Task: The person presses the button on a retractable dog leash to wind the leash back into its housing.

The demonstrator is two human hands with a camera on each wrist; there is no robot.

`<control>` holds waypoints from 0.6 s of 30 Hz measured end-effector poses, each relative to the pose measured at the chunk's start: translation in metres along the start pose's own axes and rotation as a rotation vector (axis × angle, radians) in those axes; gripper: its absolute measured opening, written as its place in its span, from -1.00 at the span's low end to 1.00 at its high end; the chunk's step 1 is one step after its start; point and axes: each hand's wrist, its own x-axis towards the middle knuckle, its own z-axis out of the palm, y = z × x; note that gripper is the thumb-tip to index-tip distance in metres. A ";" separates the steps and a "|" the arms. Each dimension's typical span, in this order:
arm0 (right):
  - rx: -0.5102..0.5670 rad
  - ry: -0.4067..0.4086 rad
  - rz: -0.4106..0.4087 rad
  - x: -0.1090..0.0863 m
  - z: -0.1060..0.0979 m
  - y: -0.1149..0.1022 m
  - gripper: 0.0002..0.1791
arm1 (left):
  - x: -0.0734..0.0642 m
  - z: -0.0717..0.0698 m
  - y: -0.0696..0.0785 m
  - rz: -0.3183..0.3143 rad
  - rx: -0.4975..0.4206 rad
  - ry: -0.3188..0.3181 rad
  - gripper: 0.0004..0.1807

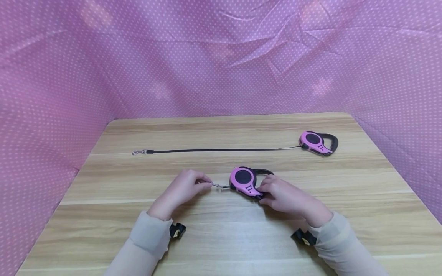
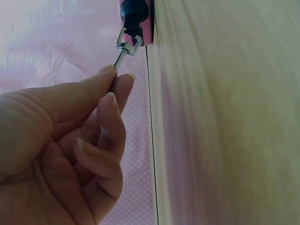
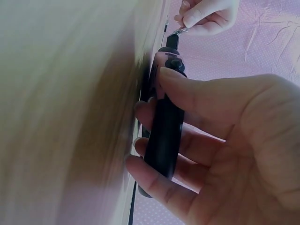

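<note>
Near the middle of the table lies a pink and black retractable dog leash, its black strap drawn almost fully in. My right hand grips its black handle; in the right wrist view the fingers curl round it and the thumb lies by the black button. My left hand pinches the silver metal clip at the strap's end between thumb and forefinger. The clip's far end is hidden by those fingertips. In the left wrist view the other fingers are loosely curled.
Farther back lies a second pink and black leash, its black strap stretched straight leftward to a silver clip. The wooden table is bordered by pink dotted cloth at the back and sides.
</note>
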 end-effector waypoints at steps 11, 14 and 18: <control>0.008 -0.004 0.027 0.000 0.000 0.000 -0.83 | 0.002 0.003 -0.003 -0.079 0.002 -0.046 -0.91; 0.000 0.001 0.028 0.001 0.002 -0.001 -0.84 | 0.001 0.004 -0.004 -0.103 -0.003 -0.057 -0.93; -0.020 0.011 0.023 0.001 0.002 0.000 -0.81 | 0.001 0.004 -0.004 -0.124 -0.015 -0.070 -0.94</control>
